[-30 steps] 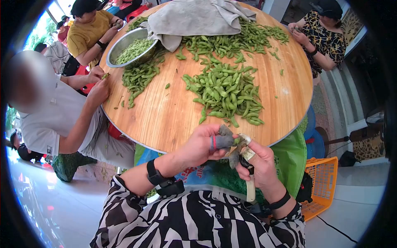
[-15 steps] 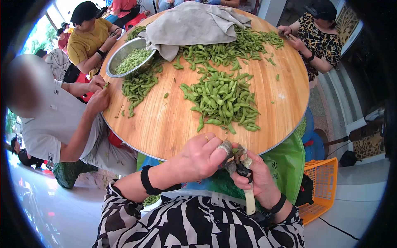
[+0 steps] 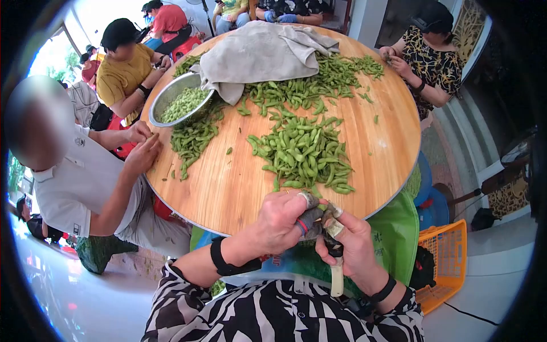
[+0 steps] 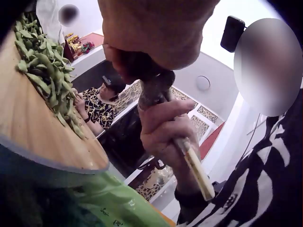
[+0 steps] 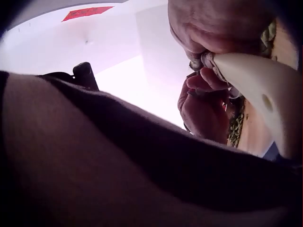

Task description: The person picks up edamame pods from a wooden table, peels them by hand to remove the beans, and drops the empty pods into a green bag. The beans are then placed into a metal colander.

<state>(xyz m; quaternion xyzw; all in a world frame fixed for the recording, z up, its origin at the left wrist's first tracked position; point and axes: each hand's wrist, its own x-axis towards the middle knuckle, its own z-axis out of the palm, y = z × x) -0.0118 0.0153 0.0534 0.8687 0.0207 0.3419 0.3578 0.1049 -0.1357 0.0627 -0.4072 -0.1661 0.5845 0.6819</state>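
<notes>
Just over the table's near edge, my two hands meet in the head view. The left hand has grey wrapping with a red band on its fingers and pinches a green soybean pod, mostly hidden by fingers. My right hand, wrapped at thumb and fingers, grips a tool whose cream-white handle points down toward my body; its working end is hidden. That handle, with a hole in it, shows large in the right wrist view. Beyond the hands lies a pile of green soybean pods.
The round wooden table also bears a metal colander of shelled beans, a grey cloth and more pods. A green bag hangs below the edge; an orange crate stands right. Other people sit around.
The left hand turned its back upward around half a second ago; now its red-banded finger shows again. The right hand keeps its hold on the tool. The head view has tilted up slightly.
</notes>
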